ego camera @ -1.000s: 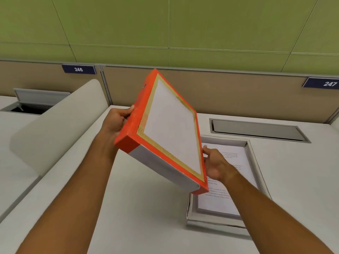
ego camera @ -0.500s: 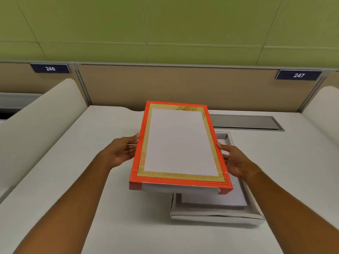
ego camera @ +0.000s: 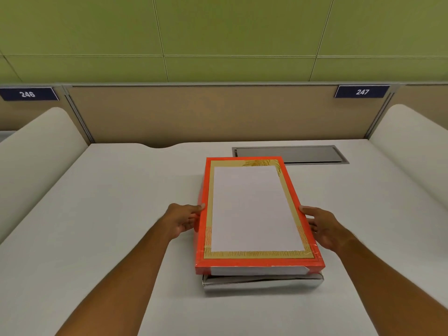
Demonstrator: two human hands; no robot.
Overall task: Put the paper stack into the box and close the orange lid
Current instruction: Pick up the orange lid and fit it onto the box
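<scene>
While the white box (ego camera: pixel 263 283) lies low on the desk (ego camera: pixel 101 214) nearest to the person, its front wall shows under the orange lid (ego camera: pixel 254 209), so the lid is not fully down. Both hands hold the lid by its long sides to keep it square over the box: the left hand (ego camera: pixel 185 219) with fingers curled on the left edge, the right hand (ego camera: pixel 320 226) pressing the right edge. I cannot see the paper stack; it is probably inside. Behind is a grey hatch (ego camera: pixel 291 155).
</scene>
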